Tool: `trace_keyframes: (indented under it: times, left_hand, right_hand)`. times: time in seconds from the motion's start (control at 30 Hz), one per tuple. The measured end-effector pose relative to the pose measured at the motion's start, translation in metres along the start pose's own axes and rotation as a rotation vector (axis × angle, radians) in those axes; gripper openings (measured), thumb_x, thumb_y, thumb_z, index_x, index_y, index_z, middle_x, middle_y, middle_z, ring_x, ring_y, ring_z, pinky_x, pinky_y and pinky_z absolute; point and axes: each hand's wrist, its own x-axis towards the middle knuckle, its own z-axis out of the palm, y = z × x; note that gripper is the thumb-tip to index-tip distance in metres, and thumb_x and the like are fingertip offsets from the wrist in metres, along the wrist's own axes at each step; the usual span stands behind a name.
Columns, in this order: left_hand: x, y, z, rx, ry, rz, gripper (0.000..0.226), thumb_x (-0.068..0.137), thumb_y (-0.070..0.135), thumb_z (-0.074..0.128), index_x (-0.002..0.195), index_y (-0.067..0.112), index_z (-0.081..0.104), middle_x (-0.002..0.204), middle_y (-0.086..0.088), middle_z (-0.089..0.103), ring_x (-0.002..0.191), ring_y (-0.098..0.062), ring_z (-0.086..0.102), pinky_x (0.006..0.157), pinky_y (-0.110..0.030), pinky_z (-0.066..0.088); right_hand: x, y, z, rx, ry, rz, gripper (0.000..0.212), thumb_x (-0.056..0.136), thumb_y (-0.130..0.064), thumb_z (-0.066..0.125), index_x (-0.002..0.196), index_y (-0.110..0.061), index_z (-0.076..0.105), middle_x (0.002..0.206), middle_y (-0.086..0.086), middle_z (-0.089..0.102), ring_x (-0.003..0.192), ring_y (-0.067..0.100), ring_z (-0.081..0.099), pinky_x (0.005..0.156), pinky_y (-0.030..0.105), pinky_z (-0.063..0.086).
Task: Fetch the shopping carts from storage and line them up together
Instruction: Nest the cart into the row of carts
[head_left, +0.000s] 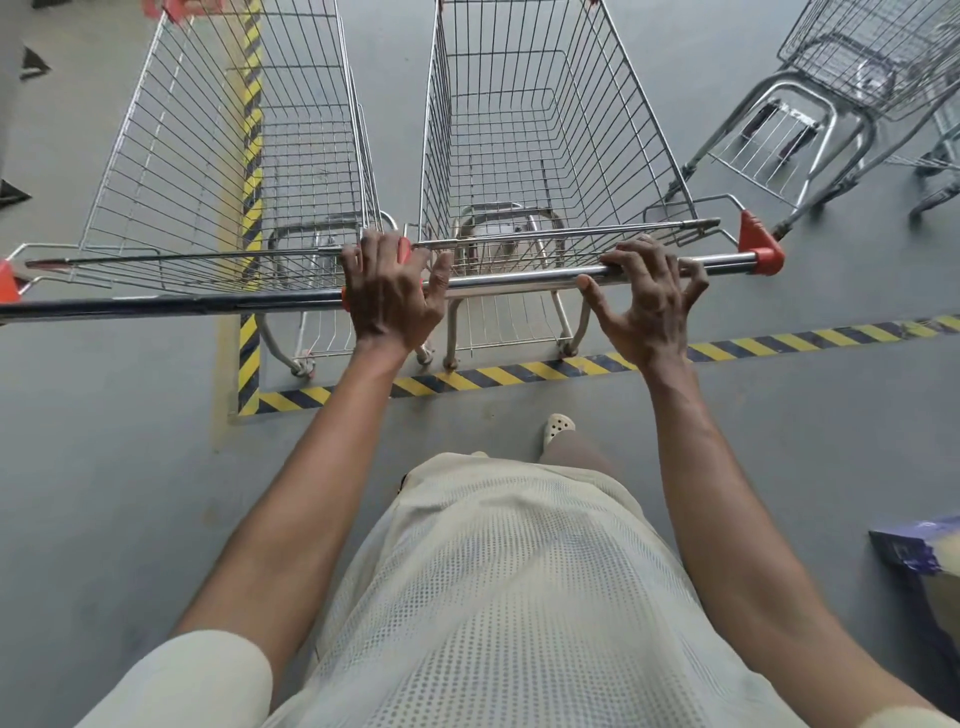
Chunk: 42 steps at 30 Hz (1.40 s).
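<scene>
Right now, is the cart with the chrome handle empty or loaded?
Empty. Through its wire basket only grey floor and the lower frame show.

**Out of view at the cart line-up**

Landmark: right cart. The top edge cuts off its nose. The same goes for the left cart beside it, whose handle also runs out at the left edge. At its handle's left end my left hand covers the red end caps; which bar my fingers curl round, cannot tell. Off its right side, nested carts clipped by the edge, count unclear. Behind it, my shirt hides all but one shoe toe.
</scene>
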Motion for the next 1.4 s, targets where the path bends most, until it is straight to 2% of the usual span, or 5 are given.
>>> trace_keyframes:
  times: [0.3,0.67,0.8,1.03,1.4]
  left_hand:
    - [-0.003,0.020,-0.004,-0.021,0.059,0.074,0.043,0.104,0.049,0.039,0.111,0.018,0.068,0.128,-0.012,0.063,0.121,-0.033,0.054,0.102,-0.051,0.036]
    - [0.000,0.029,-0.003,-0.002,0.108,0.069,0.043,0.104,0.045,0.040,0.103,0.016,0.072,0.118,-0.007,0.068,0.122,-0.032,0.054,0.108,-0.054,0.030]
    - [-0.004,0.074,-0.011,-0.110,0.162,0.222,0.038,0.100,0.041,0.049,0.112,0.014,0.071,0.121,-0.010,0.068,0.121,-0.033,0.057,0.108,-0.052,0.033]
    - [-0.005,0.123,0.006,-0.149,0.022,0.415,0.039,0.103,0.038,0.045,0.122,0.013,0.067,0.118,-0.010,0.069,0.111,-0.031,0.059,0.103,-0.050,0.036]
    - [-0.006,0.153,0.001,-0.281,-0.009,0.373,0.042,0.103,0.042,0.047,0.125,0.011,0.065,0.114,-0.009,0.069,0.108,-0.031,0.059,0.101,-0.050,0.038]
  right_hand:
    - [-0.003,0.001,0.002,0.022,-0.002,-0.001,0.049,0.095,-0.069,0.051,0.115,-0.027,0.069,0.126,-0.007,0.064,0.133,0.014,0.050,0.106,0.047,0.023]
    - [-0.003,0.000,0.002,0.023,0.060,-0.046,0.041,0.096,-0.062,0.059,0.116,-0.028,0.069,0.125,-0.010,0.066,0.135,0.013,0.051,0.107,0.045,0.023]
    - [-0.003,0.003,-0.001,0.026,0.108,-0.024,0.042,0.096,-0.061,0.061,0.119,-0.027,0.069,0.129,-0.010,0.065,0.137,0.011,0.050,0.108,0.044,0.023]
    - [-0.001,0.019,-0.004,0.005,0.125,0.043,0.037,0.095,-0.055,0.064,0.119,-0.027,0.069,0.133,-0.011,0.064,0.137,0.010,0.049,0.108,0.043,0.024]
    - [-0.008,0.038,-0.023,-0.004,0.123,0.043,0.035,0.095,-0.051,0.065,0.120,-0.027,0.069,0.137,-0.008,0.062,0.140,0.013,0.047,0.107,0.042,0.024]
